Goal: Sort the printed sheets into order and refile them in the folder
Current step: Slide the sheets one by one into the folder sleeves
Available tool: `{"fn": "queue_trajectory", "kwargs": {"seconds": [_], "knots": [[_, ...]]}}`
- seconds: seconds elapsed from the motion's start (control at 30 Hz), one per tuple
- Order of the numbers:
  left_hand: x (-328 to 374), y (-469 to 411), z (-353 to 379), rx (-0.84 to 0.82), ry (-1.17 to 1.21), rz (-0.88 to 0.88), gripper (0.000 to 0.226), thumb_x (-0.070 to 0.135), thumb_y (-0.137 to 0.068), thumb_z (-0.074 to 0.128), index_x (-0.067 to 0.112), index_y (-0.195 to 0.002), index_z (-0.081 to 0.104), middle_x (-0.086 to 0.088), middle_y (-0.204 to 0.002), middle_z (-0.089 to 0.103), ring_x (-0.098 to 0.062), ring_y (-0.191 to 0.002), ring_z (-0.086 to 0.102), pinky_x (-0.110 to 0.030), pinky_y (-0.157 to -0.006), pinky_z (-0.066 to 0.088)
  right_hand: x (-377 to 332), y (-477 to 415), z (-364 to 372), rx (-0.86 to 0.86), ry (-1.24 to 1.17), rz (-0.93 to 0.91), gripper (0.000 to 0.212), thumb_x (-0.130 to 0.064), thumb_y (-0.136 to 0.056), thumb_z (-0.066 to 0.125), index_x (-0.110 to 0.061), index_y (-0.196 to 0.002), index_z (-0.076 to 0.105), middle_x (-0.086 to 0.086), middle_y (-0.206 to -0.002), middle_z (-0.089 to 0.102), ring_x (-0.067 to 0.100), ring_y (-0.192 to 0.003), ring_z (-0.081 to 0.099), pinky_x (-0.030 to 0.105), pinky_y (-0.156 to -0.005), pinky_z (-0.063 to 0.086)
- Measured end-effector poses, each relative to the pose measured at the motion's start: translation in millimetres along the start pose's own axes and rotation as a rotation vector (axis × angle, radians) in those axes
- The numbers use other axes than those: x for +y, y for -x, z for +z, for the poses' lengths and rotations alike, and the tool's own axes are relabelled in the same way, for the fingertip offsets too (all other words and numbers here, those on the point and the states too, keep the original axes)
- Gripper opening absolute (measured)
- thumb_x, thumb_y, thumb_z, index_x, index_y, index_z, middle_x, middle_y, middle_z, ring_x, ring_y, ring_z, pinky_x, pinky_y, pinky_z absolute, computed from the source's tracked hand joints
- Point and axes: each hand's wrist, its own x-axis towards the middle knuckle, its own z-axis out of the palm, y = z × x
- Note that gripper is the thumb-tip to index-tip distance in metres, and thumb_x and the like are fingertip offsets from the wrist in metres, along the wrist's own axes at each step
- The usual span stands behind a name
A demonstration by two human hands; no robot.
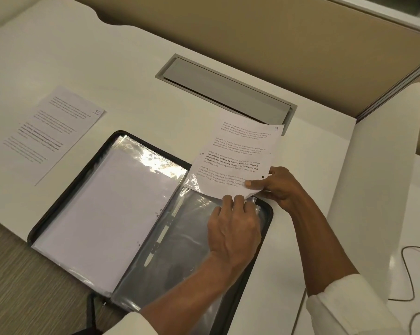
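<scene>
White desk (136,68) stretching out beneath both hands. Black zip folder (268,215) lying open under left hand (233,228), its far half stacked with filled pockets. Clear pocket (192,252) lying flat under left palm; fingers bent, pinching pocket's top edge. Loose sheet marked 10 (52,131) lying well beyond left hand, past folder. Sheet marked 9 (242,151) sticking up from right hand (279,187), thumb and fingers pinching its lower corner, just beside left fingertips.

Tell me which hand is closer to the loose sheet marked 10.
Left. The left hand is over the folder, right of the sheet marked 10; the right hand is farther right.
</scene>
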Motion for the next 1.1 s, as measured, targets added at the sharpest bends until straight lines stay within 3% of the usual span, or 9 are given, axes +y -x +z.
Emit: {"fn": "queue_trajectory", "kwargs": {"seconds": [0.27, 0.57, 0.7, 0.87, 1.1], "knots": [[3, -1, -5, 0.027, -0.026, 0.008, 0.014, 0.022, -0.09, 0.079, 0.01, -0.095, 0.076, -0.009, -0.093, 0.074, -0.025, -0.091, 0.071, -0.033, -0.065, 0.058, 1, -1, 0, -0.011, 0.036, -0.077, 0.057, -0.003, -0.071, 0.095, -0.013, -0.123, 0.075, 0.001, -0.113, 0.08, 0.027, -0.107, 0.075, 0.042, -0.088, 0.065], [3, -6, -10, 0.071, -0.039, 0.004, 0.017, 0.022, -0.087, 0.083, 0.009, -0.096, 0.077, -0.009, -0.092, 0.075, -0.026, -0.091, 0.072, -0.033, -0.064, 0.059, -1, 8, 7, -0.003, 0.008, -0.169, 0.053, -0.003, -0.072, 0.094, -0.016, -0.12, 0.075, -0.003, -0.106, 0.081, 0.016, -0.094, 0.079, 0.029, -0.072, 0.064], [3, -6, -9, 0.061, -0.068, 0.013, 0.02, 0.024, -0.089, 0.081, 0.008, -0.101, 0.077, -0.011, -0.098, 0.076, -0.029, -0.097, 0.073, -0.036, -0.068, 0.062, 1, 8, 7, -0.006, -0.029, -0.147, 0.057, -0.002, -0.072, 0.094, -0.016, -0.124, 0.074, -0.001, -0.11, 0.081, 0.022, -0.098, 0.078, 0.033, -0.074, 0.065], [2, -6, -10, 0.063, -0.068, 0.01, 0.021, 0.023, -0.088, 0.082, 0.007, -0.101, 0.076, -0.012, -0.098, 0.076, -0.029, -0.096, 0.073, -0.038, -0.071, 0.063, 0, 14, 5, -0.139, -0.014, -0.083, 0.057, 0.002, -0.073, 0.092, -0.019, -0.123, 0.071, -0.001, -0.113, 0.08, 0.024, -0.1, 0.078, 0.034, -0.075, 0.064], [1, -7, -11, 0.093, -0.072, 0.018, 0.026, 0.024, -0.087, 0.084, 0.007, -0.104, 0.076, -0.013, -0.1, 0.076, -0.03, -0.096, 0.073, -0.038, -0.071, 0.065, -4, 18, 4, -0.188, 0.05, -0.119, 0.068, 0.006, -0.073, 0.09, -0.018, -0.133, 0.068, 0.0, -0.124, 0.077, 0.028, -0.11, 0.074, 0.035, -0.082, 0.064]]}}
